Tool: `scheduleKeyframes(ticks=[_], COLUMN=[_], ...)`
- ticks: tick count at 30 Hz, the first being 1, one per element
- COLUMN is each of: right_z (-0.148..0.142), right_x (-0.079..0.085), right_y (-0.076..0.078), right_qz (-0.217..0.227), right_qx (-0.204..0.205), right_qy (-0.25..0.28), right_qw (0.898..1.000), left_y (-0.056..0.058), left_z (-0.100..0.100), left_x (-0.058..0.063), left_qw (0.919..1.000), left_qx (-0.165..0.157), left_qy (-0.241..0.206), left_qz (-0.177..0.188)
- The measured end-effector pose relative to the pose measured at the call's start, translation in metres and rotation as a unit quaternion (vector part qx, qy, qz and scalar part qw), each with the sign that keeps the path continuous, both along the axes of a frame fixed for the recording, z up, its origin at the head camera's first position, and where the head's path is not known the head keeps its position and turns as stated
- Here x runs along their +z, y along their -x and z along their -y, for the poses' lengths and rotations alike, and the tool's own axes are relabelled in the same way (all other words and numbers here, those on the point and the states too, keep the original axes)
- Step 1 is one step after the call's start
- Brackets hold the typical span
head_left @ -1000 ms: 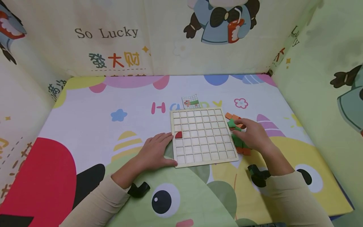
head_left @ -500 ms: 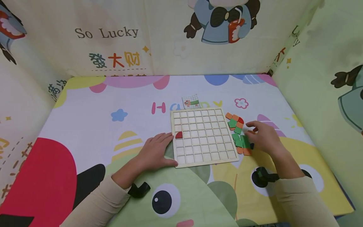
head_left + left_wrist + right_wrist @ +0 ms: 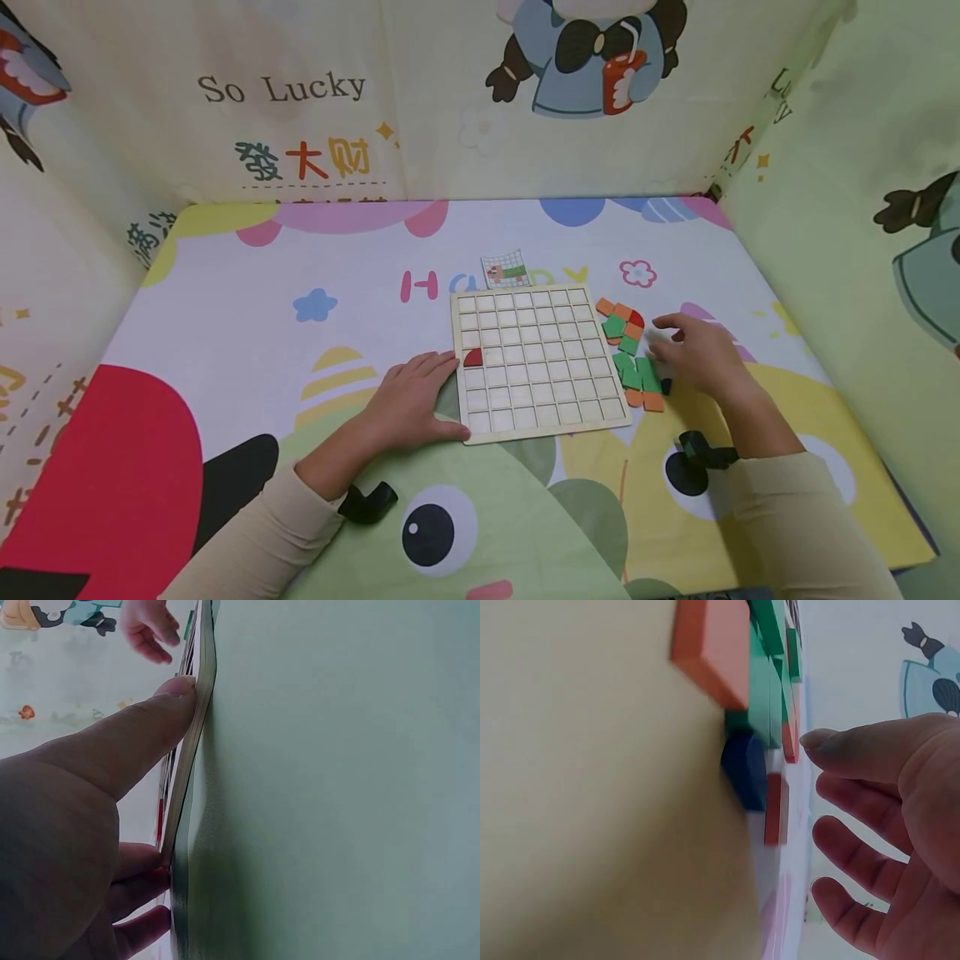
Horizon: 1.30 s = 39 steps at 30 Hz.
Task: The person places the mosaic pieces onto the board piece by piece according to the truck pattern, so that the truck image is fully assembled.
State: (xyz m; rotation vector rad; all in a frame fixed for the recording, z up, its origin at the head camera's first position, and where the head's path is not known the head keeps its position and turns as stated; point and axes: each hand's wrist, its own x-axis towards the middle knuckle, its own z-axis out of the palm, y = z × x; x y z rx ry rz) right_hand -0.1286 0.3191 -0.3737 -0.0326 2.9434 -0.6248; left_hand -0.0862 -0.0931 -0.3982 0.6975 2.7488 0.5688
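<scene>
Bracing board (image 3: 543, 367) with spread left hand (image 3: 416, 396), likely against sliding; hovering right hand (image 3: 703, 352) relaxed, seemingly empty, beside loose tiles (image 3: 628, 344).

A brightly printed cloth (image 3: 225, 325) covers the surface, showing a blue star (image 3: 315, 305), a pink flower outline (image 3: 638, 273) and a green cartoon creature (image 3: 360, 550). Behind it, a cream fabric wall (image 3: 442, 171) bears "So Lucky" lettering (image 3: 281, 86), multicoloured Chinese characters (image 3: 302, 159) and a blue-clothed cartoon figure (image 3: 566, 90).
</scene>
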Motion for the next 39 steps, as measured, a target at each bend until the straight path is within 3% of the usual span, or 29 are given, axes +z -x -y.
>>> scheduleKeyframes(ticks=[10,19,39], right_z=[0.011,0.010,0.010], right_x=[-0.001,-0.001,-0.004], right_y=[0.015,0.020,0.036], right_qz=[0.027,0.032,0.002], right_qx=[0.018,0.018,-0.038], right_qy=[-0.003,0.004,-0.008], right_qw=[0.999,0.999,0.999], left_y=[0.000,0.000,0.000], left_z=[0.000,0.000,0.000], left_x=[-0.004,-0.003,-0.001], left_qw=[1.0000,0.9999,1.0000], left_qx=[-0.001,-0.003,-0.001], left_qy=[-0.003,-0.005,-0.001], left_qz=[-0.007,-0.010,-0.004])
